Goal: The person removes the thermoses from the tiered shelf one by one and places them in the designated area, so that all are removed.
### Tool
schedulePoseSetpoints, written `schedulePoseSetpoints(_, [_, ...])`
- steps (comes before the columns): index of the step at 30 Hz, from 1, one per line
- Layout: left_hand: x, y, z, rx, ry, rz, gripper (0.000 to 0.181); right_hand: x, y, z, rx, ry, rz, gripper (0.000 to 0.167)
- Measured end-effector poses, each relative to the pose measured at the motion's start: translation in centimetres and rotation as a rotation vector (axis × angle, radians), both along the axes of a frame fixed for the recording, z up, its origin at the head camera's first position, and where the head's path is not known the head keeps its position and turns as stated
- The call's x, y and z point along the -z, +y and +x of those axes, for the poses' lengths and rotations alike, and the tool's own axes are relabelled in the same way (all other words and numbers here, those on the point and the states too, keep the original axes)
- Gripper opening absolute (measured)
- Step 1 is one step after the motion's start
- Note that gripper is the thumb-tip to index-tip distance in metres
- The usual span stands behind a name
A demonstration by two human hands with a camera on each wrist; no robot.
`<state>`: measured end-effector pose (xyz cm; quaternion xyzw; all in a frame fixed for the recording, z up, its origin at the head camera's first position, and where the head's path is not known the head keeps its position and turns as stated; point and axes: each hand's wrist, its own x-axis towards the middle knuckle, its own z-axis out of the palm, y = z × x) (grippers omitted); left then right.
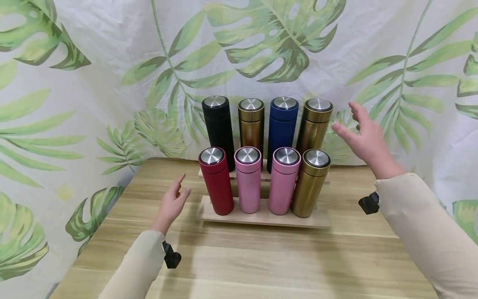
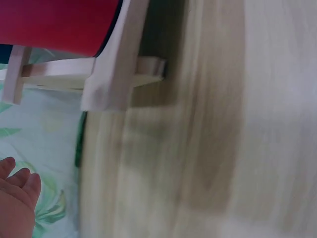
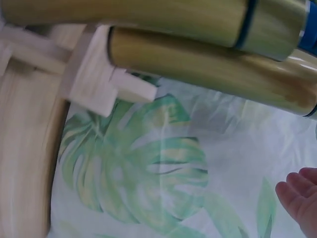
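Observation:
Two rows of thermos flasks with silver lids stand on a wooden rack (image 1: pixel 261 221). In front are a red flask (image 1: pixel 219 187), two pink flasks (image 1: pixel 248 187) (image 1: pixel 282 187) and a gold flask (image 1: pixel 310 187). Behind them stand a black flask (image 1: pixel 218 128), a gold flask (image 1: pixel 252 124), a blue flask (image 1: pixel 282 128) and another gold flask (image 1: pixel 315 122). My left hand (image 1: pixel 173 205) hovers left of the red flask, apart from it, holding nothing. To the right of the rear gold flask my right hand (image 1: pixel 367 137) is raised, thumb and fingers spread, touching nothing.
The rack sits towards the back of a wood-grain table (image 1: pixel 254 261). A white cloth with green leaves (image 1: pixel 171 83) hangs behind the table. Each wrist carries a small black camera (image 1: pixel 172 255) (image 1: pixel 369 203).

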<state>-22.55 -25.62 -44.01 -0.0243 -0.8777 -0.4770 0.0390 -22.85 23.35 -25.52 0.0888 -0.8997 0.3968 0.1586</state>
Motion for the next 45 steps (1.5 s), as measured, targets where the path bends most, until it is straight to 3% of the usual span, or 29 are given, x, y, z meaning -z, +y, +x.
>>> schedulePoseSetpoints(9, [2.6, 1.1, 0.5, -0.061, -0.104, 0.261, 0.045, -1.2, -0.9, -1.2, -0.012, -0.103, -0.221, 0.074])
schedulePoseSetpoints(20, [4.9, 3.0, 1.1, -0.124, -0.202, 0.566, 0.044, -1.5, -3.0, -2.9, -0.021, -0.095, -0.405, 0.074])
schedulePoseSetpoints(30, [6.6, 3.9, 2.1, -0.198, -0.216, 0.568, 0.046, -0.8, -4.6, -4.1, 0.023, -0.058, -0.424, 0.08])
schedulePoseSetpoints(38, [7.6, 5.4, 2.3, -0.182, -0.154, 0.628, 0.047, -0.7, -5.2, -4.3, 0.067, -0.046, -0.477, 0.085])
schedulePoseSetpoints(45, [7.8, 5.9, 2.4, -0.213, -0.166, 0.584, 0.047, -0.8, -5.5, -4.4, 0.103, -0.05, -0.476, 0.082])
